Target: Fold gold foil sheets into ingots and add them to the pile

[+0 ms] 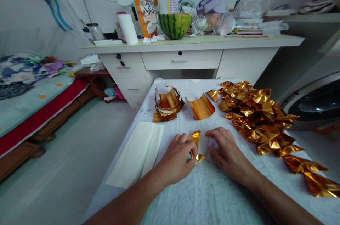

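My left hand pinches a small folded piece of gold foil paper between thumb and fingers, just above the cloth. To its right, my right hand rests with curved fingers and thumb apart, and nothing shows in it. Beyond the hands lie a single curled gold foil sheet and a curled stack of gold foil sheets. A heap of folded gold foil pieces spreads along the right side, with one small folded piece apart from it.
White paper sheets lie on the cloth-covered table at the left. Behind stands a white desk bearing a watermelon half, an orange pouch and a paper roll. A bed is at left, a washing machine at right.
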A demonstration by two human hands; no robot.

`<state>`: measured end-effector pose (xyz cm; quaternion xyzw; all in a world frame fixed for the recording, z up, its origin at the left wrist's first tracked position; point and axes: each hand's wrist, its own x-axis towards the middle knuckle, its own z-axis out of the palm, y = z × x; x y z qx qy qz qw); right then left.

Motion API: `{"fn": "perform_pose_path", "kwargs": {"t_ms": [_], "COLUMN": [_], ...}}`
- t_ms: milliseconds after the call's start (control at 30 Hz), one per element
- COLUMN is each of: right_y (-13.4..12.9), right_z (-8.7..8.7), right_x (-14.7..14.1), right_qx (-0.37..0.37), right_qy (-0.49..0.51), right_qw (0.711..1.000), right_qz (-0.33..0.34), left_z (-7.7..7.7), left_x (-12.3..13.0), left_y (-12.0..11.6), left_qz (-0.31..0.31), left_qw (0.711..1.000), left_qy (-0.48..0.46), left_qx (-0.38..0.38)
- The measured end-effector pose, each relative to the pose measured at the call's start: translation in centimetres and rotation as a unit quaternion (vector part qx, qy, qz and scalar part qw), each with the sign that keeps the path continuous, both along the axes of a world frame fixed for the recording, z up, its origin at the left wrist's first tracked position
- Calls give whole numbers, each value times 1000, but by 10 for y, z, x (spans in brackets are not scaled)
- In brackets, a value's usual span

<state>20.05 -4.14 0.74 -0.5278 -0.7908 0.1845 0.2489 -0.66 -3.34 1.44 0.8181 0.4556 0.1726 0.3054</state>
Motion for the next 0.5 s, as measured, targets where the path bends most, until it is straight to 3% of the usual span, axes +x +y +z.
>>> {"fn": "perform_pose_path", "kwargs": {"t_ms": [333, 500], "right_y": [8, 11], "right_z": [2, 0], "right_x": [-7, -3], "right_qx": [25, 11], "right_qy": [7, 1], "right_qw": [999, 1000], "right_qz": [34, 17], "left_z": [5, 3], "left_x": [-4, -4], "left_y": [-1, 0], "left_qz": [-60, -40], "left_qw": [998, 998], "left_qy": [-12, -35], "left_qx": [19, 26]}}
